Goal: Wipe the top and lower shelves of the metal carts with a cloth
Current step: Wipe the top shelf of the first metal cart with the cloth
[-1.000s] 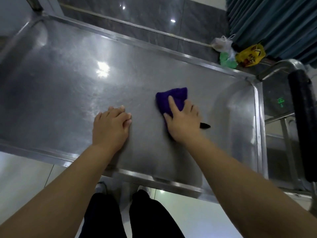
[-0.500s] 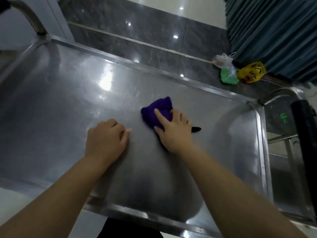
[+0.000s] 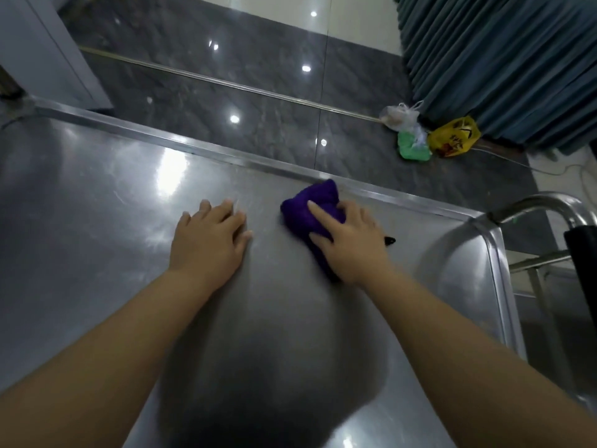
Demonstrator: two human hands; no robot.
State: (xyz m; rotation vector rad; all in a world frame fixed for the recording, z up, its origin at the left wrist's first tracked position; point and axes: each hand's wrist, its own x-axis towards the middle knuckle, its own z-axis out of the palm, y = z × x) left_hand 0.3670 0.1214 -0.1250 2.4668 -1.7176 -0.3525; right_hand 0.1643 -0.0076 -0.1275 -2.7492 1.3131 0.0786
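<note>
The metal cart's top shelf [image 3: 97, 253] fills most of the head view. A bunched purple cloth [image 3: 303, 205] lies on it close to the far rim [image 3: 245, 160]. My right hand [image 3: 349, 244] holds the cloth down against the steel: the index finger lies along its top, the other fingers curl over it, and the thumb sits at its near side. My left hand [image 3: 210, 240] rests flat on the bare shelf just left of the cloth, fingers spread and holding nothing. A small black tip [image 3: 389, 240] pokes out from behind my right hand.
The cart's curved handle [image 3: 533, 205] with a black grip [image 3: 581, 253] stands at the right end. Beyond the far rim is dark tiled floor with white, green and yellow plastic bags [image 3: 452, 137] beside a teal curtain [image 3: 500, 59]. A grey cabinet [image 3: 48, 53] stands far left.
My right hand has pushed the cloth away from me, from mid-shelf up to the far rim. My left hand has slid forward with it and its fingers have flattened out.
</note>
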